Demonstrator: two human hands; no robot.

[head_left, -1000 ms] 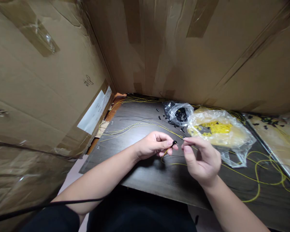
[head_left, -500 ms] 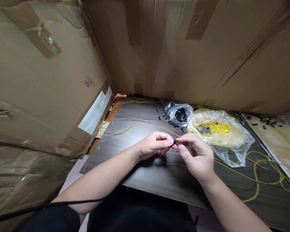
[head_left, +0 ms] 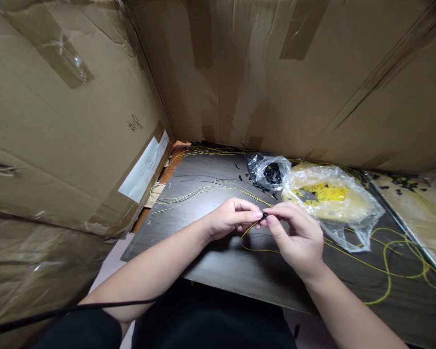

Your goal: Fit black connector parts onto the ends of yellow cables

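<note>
A small black plastic piece (head_left: 264, 216) is pinched between the fingertips of both hands above the tabletop. My left hand (head_left: 236, 215) is closed on its left side, thumb on top. From the right, my right hand (head_left: 298, 235) grips it between thumb and index finger. A thin yellow wire (head_left: 244, 238) comes out by the left fingertips and loops down and right under the right hand. The piece is mostly covered by the fingers, so its exact shape does not show.
A clear bag of small black parts (head_left: 272, 173) and a bag of yellow parts (head_left: 327, 191) lie behind the hands. Yellow wires (head_left: 388, 261) curl at right, others (head_left: 203, 189) at left. Cardboard boxes (head_left: 261, 87) wall in the dark table (head_left: 210, 271).
The right thumb and index finger have closed in on the black piece, leaving less of it showing. The left hand has barely moved.
</note>
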